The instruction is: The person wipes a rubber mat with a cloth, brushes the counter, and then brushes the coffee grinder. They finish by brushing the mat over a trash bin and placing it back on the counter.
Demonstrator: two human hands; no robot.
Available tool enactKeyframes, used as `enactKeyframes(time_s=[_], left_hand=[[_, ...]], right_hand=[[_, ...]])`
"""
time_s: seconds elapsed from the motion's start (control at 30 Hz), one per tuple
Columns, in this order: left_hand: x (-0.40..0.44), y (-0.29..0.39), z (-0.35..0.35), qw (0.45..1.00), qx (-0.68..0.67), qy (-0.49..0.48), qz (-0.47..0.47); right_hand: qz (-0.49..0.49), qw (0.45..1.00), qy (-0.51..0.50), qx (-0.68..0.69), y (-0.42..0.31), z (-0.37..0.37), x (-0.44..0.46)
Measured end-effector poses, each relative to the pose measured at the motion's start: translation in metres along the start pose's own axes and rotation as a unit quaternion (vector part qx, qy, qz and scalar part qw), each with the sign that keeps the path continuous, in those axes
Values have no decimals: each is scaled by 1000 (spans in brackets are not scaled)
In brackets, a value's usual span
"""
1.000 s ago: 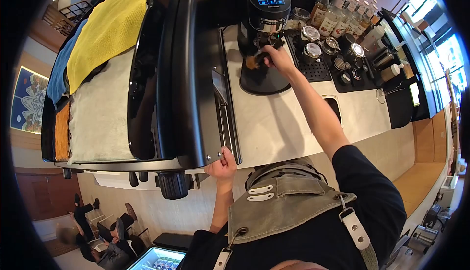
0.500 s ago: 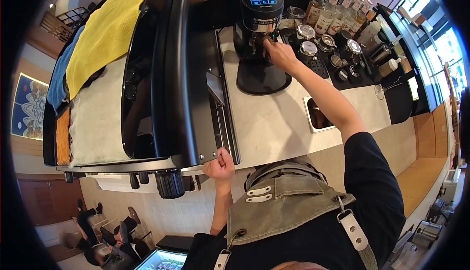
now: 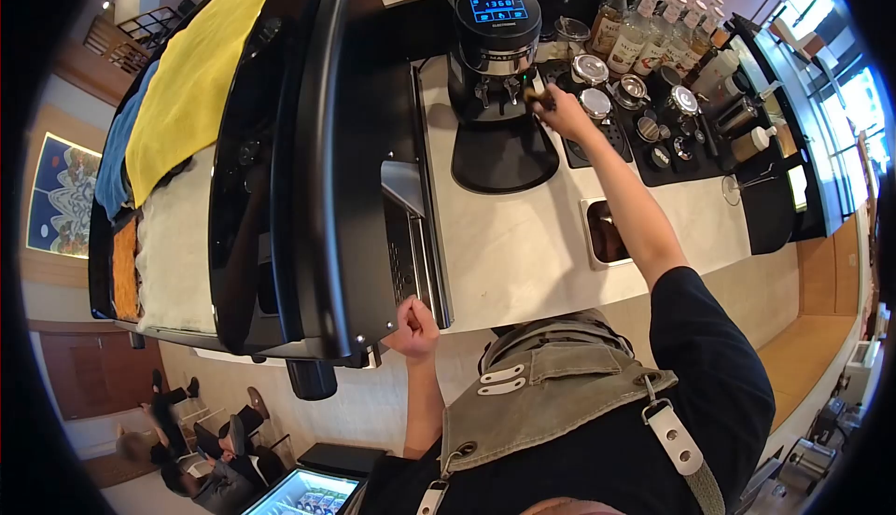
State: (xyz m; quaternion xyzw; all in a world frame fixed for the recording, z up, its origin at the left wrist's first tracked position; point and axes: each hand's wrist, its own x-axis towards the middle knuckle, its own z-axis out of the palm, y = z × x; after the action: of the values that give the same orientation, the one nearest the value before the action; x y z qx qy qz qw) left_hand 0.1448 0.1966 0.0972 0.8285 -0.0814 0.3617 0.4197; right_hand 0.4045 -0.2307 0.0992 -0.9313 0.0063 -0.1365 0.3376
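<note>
My right hand (image 3: 566, 114) is closed around a small brush (image 3: 535, 97), mostly covered by the fingers, with a tan part showing. It is just right of the spout and fork of a black coffee grinder (image 3: 497, 58), whose blue display is lit. Under the grinder's spout lies a black tray (image 3: 504, 160). My left hand (image 3: 413, 328) is curled closed beside the front corner of a black espresso machine (image 3: 359, 188). Its fingers hide whatever may be inside.
Several syrup bottles (image 3: 635, 37) stand behind a black mat with metal tampers (image 3: 595, 103) and small tools. A steel inset bin (image 3: 607, 233) sits in the pale counter (image 3: 504, 272). A yellow cloth (image 3: 201, 67) covers the machine's top. People sit at the lower left.
My right hand has drawn back to the right from the grinder's spout, bringing the fork and brush into sight. The left hand stays closed near the machine's corner; the view has shifted slightly.
</note>
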Motion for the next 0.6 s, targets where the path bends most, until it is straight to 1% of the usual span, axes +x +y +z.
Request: enactKeyframes(time_s=[0.03,0.07,0.1,0.13,0.17,0.2,0.23,0.27,0.3,0.33,0.43,0.47,0.5,0.53,0.57,0.6], left_hand=[[0,-1,2,1000,1,8,-4],[-4,-6,6,1000,-16,24,-7],[-7,-10,7,1000,5,20,-10],[-9,-15,5,999,26,13,-14],[-11,-16,2,999,47,6,-18],[-12,-15,3,998,48,12,-32],[-15,-19,3,998,50,10,-46],[-12,-16,4,998,54,17,-41],[-9,-14,5,997,59,24,-35],[-4,-7,8,998,52,27,-36],[2,6,11,997,62,32,-45],[5,7,13,996,79,39,-24],[4,12,8,994,93,13,-60],[4,14,7,992,88,9,-87],[4,14,8,991,79,7,-112],[4,13,9,990,89,10,-105]], right_hand=[[92,983,-146,57,-17,-30,-1],[99,981,-149,72,-37,-54,-4],[108,978,-154,87,-45,-66,-8],[29,994,-65,79,-36,-63,-4],[-49,996,27,70,-26,-58,3],[-63,991,75,94,-20,-48,15],[-48,993,64,85,-20,-44,22],[-3,996,-43,71,-17,-41,26],[42,986,-151,58,-13,-39,29],[37,972,-229,-43,-15,-45,31],[50,986,-127,98,-15,-62,30],[-3,997,1,79,-12,-58,31],[-74,985,61,140,-2,-47,39],[-45,991,-50,113,0,-47,43],[-18,984,-157,83,2,-49,48],[-17,981,-177,74,5,-53,52]])
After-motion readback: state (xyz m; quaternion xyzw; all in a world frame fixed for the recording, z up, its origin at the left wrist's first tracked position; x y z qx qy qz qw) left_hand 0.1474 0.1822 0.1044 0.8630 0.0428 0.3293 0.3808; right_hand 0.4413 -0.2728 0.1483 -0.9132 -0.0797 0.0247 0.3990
